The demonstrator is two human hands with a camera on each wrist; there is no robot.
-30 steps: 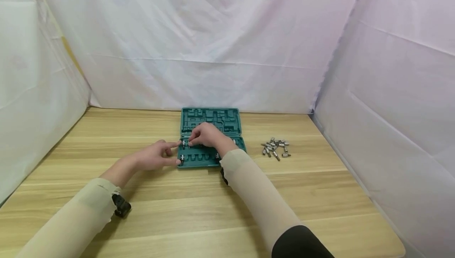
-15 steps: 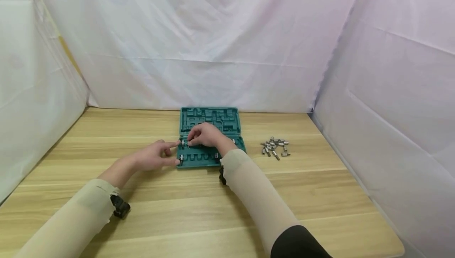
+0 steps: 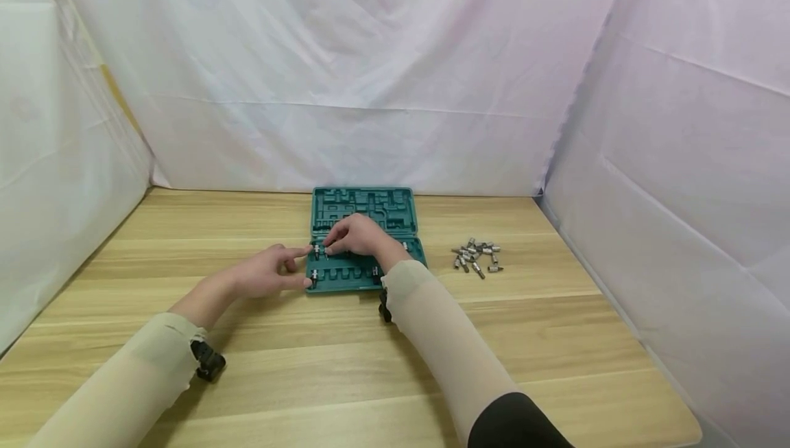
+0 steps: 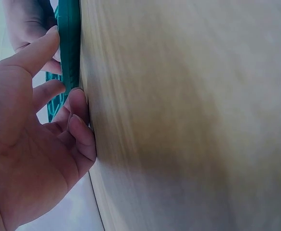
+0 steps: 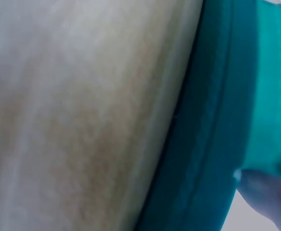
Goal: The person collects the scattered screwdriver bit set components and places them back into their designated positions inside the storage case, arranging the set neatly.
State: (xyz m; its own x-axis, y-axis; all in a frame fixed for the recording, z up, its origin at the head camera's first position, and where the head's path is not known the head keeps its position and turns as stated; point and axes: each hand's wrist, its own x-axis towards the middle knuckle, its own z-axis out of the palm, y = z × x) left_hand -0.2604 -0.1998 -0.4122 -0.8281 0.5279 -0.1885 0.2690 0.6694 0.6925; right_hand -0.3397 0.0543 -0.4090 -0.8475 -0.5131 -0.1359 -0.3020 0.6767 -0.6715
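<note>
A teal plastic case [image 3: 395,204] lies unfolded on the table, its moulded lid at the back. My left hand [image 3: 265,274] touches the case's left edge with thumb and forefinger spread apart; in the left wrist view the other fingers [image 4: 85,139] are bent against the tabletop. Over the back row of slots, my right hand [image 3: 361,234] pinches a small metal bit socket [image 3: 327,254], mostly hidden by the fingertips. Other bit sockets sit in the base, including one at the front left [image 3: 314,276] and one at the front right [image 3: 376,273]. The right wrist view is filled mainly by the case's side [image 5: 212,115].
A loose pile of metal bit sockets [image 3: 475,252] lies right of the case on the wooden table [image 3: 296,366]. White cloth walls [image 3: 345,91] close off the back and both sides. Several slots [image 3: 345,274] in the front row hold nothing.
Both hands keep nearly the same place at the case. The right fingertips shift very slightly, with a little more of the bit socket showing below them.
</note>
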